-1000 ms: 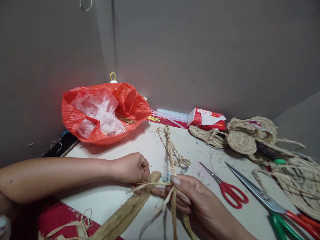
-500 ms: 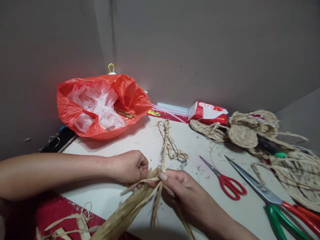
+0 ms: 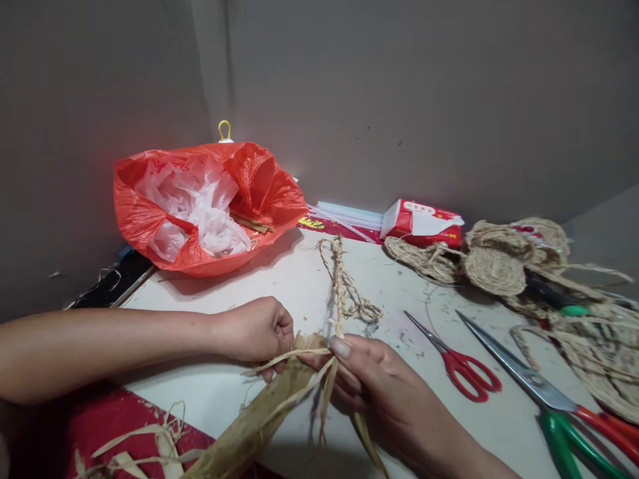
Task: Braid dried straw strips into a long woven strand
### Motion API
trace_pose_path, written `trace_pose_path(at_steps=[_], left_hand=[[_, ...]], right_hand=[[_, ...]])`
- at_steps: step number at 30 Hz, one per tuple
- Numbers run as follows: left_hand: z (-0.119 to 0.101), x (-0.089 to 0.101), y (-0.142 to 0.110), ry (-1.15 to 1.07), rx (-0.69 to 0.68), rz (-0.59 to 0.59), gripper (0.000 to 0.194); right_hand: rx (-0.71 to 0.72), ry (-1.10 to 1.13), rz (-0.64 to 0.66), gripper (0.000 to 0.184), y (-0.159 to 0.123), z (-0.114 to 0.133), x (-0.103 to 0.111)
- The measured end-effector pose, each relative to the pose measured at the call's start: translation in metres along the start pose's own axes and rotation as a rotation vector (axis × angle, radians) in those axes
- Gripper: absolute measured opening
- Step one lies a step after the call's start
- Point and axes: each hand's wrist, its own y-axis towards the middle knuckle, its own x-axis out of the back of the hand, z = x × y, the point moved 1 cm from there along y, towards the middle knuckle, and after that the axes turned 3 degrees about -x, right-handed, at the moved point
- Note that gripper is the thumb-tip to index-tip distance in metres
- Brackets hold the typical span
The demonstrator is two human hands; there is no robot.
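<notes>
My right hand [image 3: 387, 379] is closed, thumb and fingers pinching the lower end of a thin straw-coloured braid [image 3: 339, 283]. The braid runs away from me across the white board, and a thinner looped cord lies beside it. Loose fibre strands [image 3: 325, 392] fan out below the pinch. To the left, my left hand [image 3: 262, 336] has its fingers curled closed on a pale strand that stretches to the braid's end. Its fingertips are partly hidden. A wide, dry leaf strip [image 3: 254, 422] slants down toward me beneath both hands.
A red plastic bag [image 3: 210, 259] holding white plastic stands at back left. Small red-handled scissors [image 3: 466, 372] and large shears [image 3: 536, 382] lie right. Woven fibre pieces [image 3: 494, 271] are heaped beyond them, near a tissue pack [image 3: 424, 223]. Fibre scraps [image 3: 167, 452] lie front left.
The view has shifted slightly, so most things sit farther right. My right hand and the braid's end are a little farther from my left hand. Both hands keep their grip.
</notes>
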Motion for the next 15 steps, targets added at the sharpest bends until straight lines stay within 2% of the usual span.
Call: trace_pose_path(at_steps=[7, 12, 15], left_hand=[[0.000, -0.005, -0.005, -0.144, 0.014, 0.024, 0.022], [-0.012, -0.001, -0.015, -0.343, -0.023, 0.044, 0.021], [-0.021, 0.008, -0.022, -0.297, -0.106, -0.036, 0.016]], right_hand=[[-0.010, -0.336, -0.028, 0.044, 0.003, 0.007, -0.004], [-0.016, -0.394, -0.028, 0.045, 0.004, 0.008, -0.004], [-0.015, -0.388, -0.044, 0.047, 0.004, 0.007, -0.004]])
